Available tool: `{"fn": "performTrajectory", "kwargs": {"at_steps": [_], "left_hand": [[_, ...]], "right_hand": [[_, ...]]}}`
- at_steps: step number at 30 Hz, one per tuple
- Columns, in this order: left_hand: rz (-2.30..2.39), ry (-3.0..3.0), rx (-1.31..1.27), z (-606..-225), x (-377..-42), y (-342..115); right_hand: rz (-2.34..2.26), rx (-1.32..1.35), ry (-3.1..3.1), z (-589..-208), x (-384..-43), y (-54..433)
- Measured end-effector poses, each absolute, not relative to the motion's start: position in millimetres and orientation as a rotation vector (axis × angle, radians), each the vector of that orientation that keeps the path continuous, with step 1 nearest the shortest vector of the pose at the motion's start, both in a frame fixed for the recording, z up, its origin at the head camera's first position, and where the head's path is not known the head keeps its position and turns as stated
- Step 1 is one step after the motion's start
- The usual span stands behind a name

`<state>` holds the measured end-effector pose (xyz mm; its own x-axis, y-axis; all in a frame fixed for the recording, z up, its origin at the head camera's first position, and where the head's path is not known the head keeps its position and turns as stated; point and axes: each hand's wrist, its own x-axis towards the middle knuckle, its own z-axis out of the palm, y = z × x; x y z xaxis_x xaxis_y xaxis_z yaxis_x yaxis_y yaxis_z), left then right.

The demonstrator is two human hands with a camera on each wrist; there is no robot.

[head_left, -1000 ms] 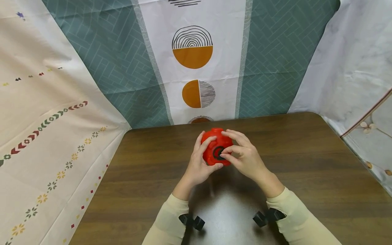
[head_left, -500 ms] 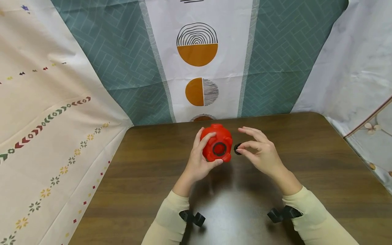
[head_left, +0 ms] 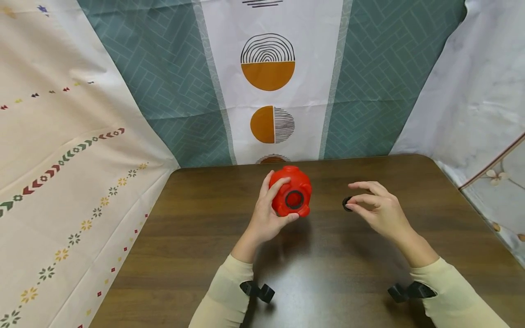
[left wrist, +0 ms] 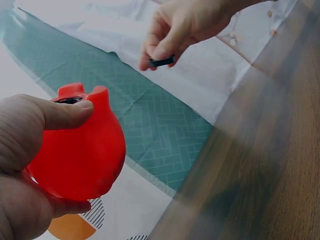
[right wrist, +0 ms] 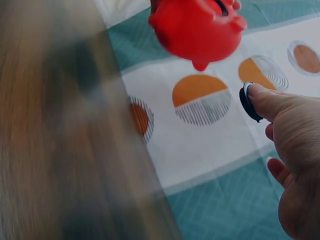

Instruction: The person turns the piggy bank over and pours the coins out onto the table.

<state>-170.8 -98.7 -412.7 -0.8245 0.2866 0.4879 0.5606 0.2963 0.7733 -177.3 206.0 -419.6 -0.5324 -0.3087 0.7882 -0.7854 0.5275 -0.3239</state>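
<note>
My left hand (head_left: 266, 221) grips a round red piggy bank (head_left: 302, 181), its stubby feet and underside turned toward the head camera. A black-rimmed hole (head_left: 294, 199) shows open in that underside. In the left wrist view the thumb lies across the red body (left wrist: 85, 155) near the hole. To the right, apart from the bank, my right hand (head_left: 381, 212) pinches a small round black plug (head_left: 346, 204) between thumb and finger. The right wrist view shows the plug (right wrist: 247, 102) edge-on at the thumb tip. Both hands are above the table.
A brown wooden table (head_left: 205, 255) lies below the hands. Patterned cloths hang at its edges: a teal and white one (head_left: 369, 82) at the back, a cream one (head_left: 53, 182) on the left, a white one (head_left: 484, 91) on the right.
The right hand has pulled the black plug out of the hole in the piggy bank and moved it off to the right. The left hand still holds the bank nearly in place.
</note>
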Motion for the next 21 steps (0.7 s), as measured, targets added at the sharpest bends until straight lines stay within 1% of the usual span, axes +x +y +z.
{"fn": "performTrajectory", "kwargs": {"at_steps": [13, 21], "left_hand": [[-1.544, -2.307, -0.781, -412, -170, -97], [-1.55, -2.342, -0.751, -410, -168, -95]], "right_hand": [[0.769, 0.801, -2.208, -446, -184, 262], [0.728, 0.764, -2.248, -466, -193, 285]]}}
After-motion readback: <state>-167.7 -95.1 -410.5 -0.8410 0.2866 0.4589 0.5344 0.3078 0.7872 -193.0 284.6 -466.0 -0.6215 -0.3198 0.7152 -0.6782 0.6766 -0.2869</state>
